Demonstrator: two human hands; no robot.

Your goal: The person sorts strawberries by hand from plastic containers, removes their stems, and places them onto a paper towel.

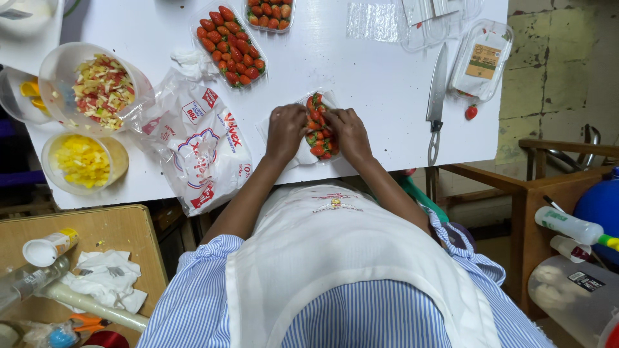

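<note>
On table point(387, 77): hands point(319, 132) gripping strawberry punnet point(319, 129).

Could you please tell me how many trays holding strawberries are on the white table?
3: one tray between the hands, one long tray behind the plastic bag, and one at the far edge, partly cut off. More may lie out of view.

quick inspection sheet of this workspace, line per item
surface: white table, crowded
job's things: strawberry punnet held at both sides by left hand and right hand
clutter: two more strawberry trays, knife, loose strawberry, empty clear punnet, plastic bag, bowl of chopped fruit, bowl of yellow pieces
grippers: bare hands, fingers curled on punnet
cables: nothing seen
surroundings: wooden side table, wooden chair
</note>
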